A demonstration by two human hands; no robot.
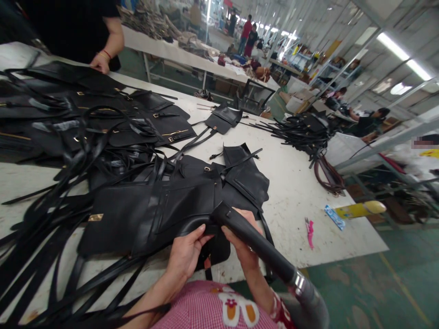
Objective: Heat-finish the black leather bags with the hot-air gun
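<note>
A black leather bag panel [120, 219] with a small gold plate lies flat in front of me. My left hand [187, 251] pinches its near edge between thumb and fingers. In my right hand [245, 242] is a black vacuum hose nozzle [264, 251], its flat tip touching or just over the leather beside my left fingers. A metal clamp joins the nozzle to a grey hose [313, 301] running down to the lower right. Further black bag pieces [245, 176] with buckles lie just past my hands, and long black straps [51, 256] spread at the left.
Black bags pile up at the far left, where another person's hand [100, 61] rests. Pink-handled snips [310, 233], a yellow spray can [360, 209] and a blue-and-white packet [334, 217] lie on the white table [288, 183] at right. More straps [291, 130] heap near its far edge.
</note>
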